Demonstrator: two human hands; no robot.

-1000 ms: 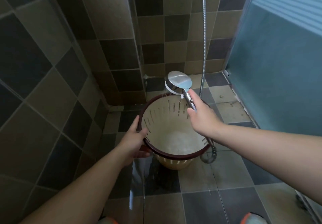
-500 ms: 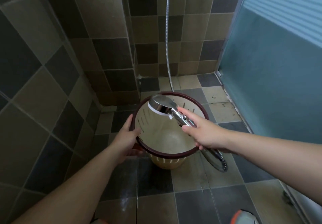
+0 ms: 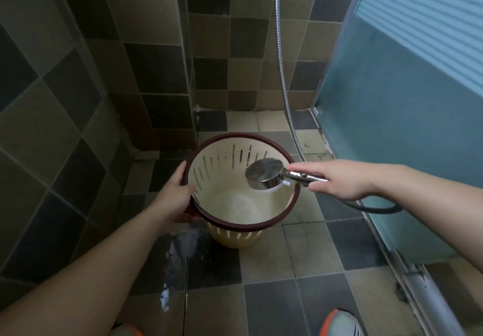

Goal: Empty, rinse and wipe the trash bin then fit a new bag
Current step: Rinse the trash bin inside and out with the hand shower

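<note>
— Bin [image 3: 243, 205] first: where is it sitting?

— Trash bin is standing upright at the centre of the frame on the tiled floor [image 3: 300, 257], long axis vertical, mouth opening toward the camera, foamy water pooling inside.

— Which step is going on?

— Rinsing, I judge. Next, tipping the water out, then wiping.

— And the hands?

— Left hand [image 3: 175, 192] is gripping the dark rim at centre left. Right hand [image 3: 337, 179] is wrapping the handle of the shower head [image 3: 265, 176], which is hovering over the mouth, right of centre.
</note>
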